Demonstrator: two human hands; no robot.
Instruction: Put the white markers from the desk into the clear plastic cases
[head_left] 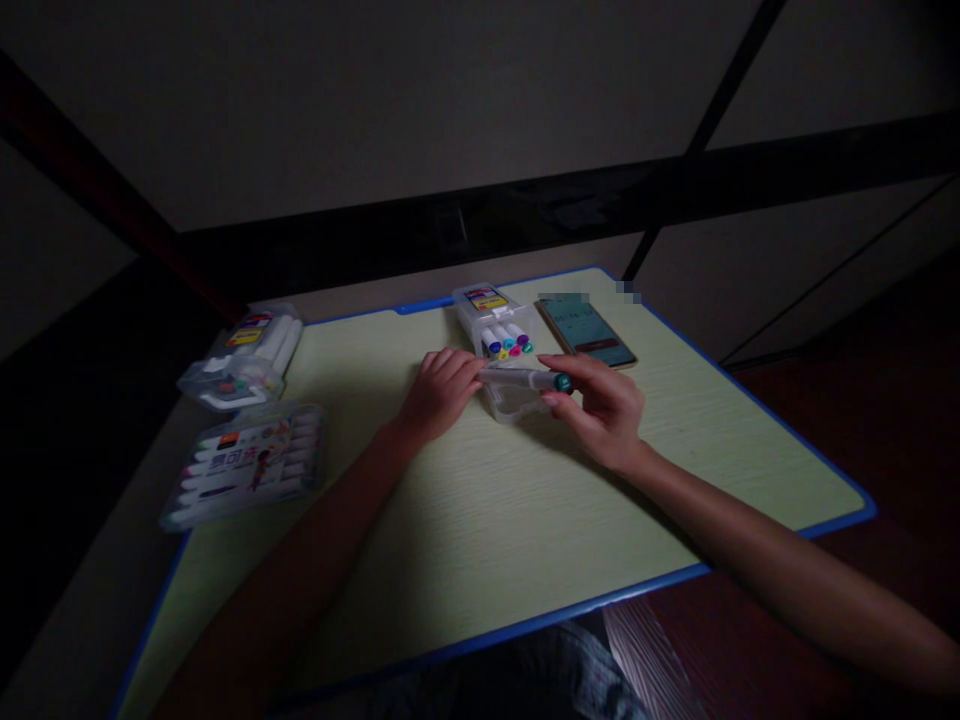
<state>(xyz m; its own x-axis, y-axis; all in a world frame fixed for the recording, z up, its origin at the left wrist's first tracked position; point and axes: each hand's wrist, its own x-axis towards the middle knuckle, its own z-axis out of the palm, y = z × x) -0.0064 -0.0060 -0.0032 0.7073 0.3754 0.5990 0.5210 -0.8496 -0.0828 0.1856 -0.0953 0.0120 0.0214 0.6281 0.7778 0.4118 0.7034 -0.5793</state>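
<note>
A white marker (521,377) with a dark green end lies roughly level between my hands, above the table. My left hand (444,393) has its fingers closed at the marker's left end. At the green end, the thumb and forefinger of my right hand (606,408) close around it from either side. Just beyond stands an open clear plastic case (466,318) of markers, their colored ends facing me. Its clear lid (510,402) lies folded down beneath the held marker, partly covered by it.
A phone (589,330) with a lit screen rests right of the open case. Two more clear marker cases, one upper (229,380) and one lower (247,465), sit at the table's left edge. The pale table (480,540) has a blue rim; a cabinet wall (420,110) rises behind.
</note>
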